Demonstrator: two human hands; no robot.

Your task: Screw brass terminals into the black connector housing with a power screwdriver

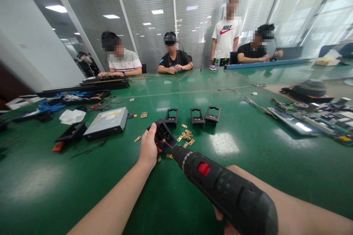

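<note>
My left hand (149,146) is closed round a black plastic frame (164,132), tilted above the green table. In my right hand (234,176) is a black cordless screwdriver (220,183) with a red switch; the tool hides most of the fingers. Its bit points into the frame near a small brass-coloured part; whether it touches a screw I cannot tell. Just beyond the held frame lie several small brass plates (188,136), each with holes. Behind them stand three more black frames, at left (171,117), middle (197,117) and right (212,115), with brass-coloured bits inside.
Left of my hand a silver optical drive (106,123) lies beside crumpled white tissue (72,116) and another black part (72,132). Circuit boards (328,117) and a flat panel (292,121) lie to the right. Several people sit or stand across the green table (154,91).
</note>
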